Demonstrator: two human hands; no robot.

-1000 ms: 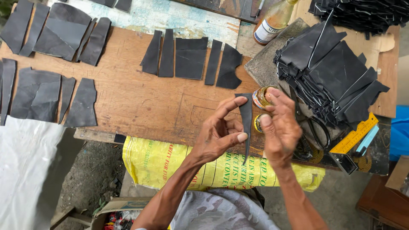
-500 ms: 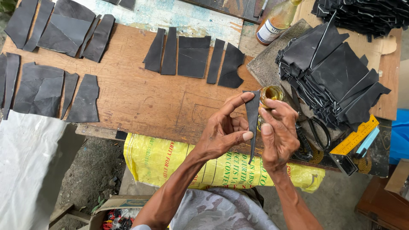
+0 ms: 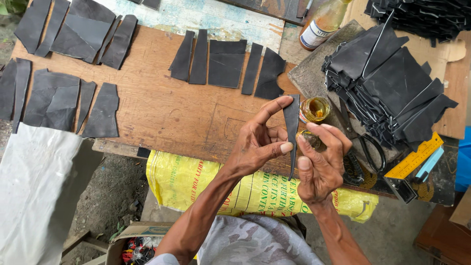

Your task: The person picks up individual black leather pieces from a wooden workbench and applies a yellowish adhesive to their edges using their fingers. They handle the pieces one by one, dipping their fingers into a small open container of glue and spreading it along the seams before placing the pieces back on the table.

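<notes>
A narrow black strip (image 3: 291,128) of leather-like sheet is held upright between both hands above the front edge of the wooden worktop (image 3: 162,110). The strip is matte and dark, broad and square-cut at its upper end and tapered to a fine point at its lower end, so that its long axis runs nearly vertically in the head view, with the point directed toward the person. The left hand (image 3: 260,145) is closed on the strip, which is pinched along its left edge by the forefinger near the top and the thumb lower down. The right hand (image 3: 321,164) is closed against the strip's right edge, its thumb pressed near the lower part; whether anything else is held in it cannot be told. Just behind the strip, a small open jar (image 3: 314,109) of amber liquid is seen on a grey slab (image 3: 314,73). Flat black cut pieces (image 3: 226,63) are laid in rows on the worn, scratched wood, and a heap of similar pieces (image 3: 390,86) is stacked to the right, beside black-handled scissors (image 3: 368,147) and a yellow ruler (image 3: 414,157).
</notes>
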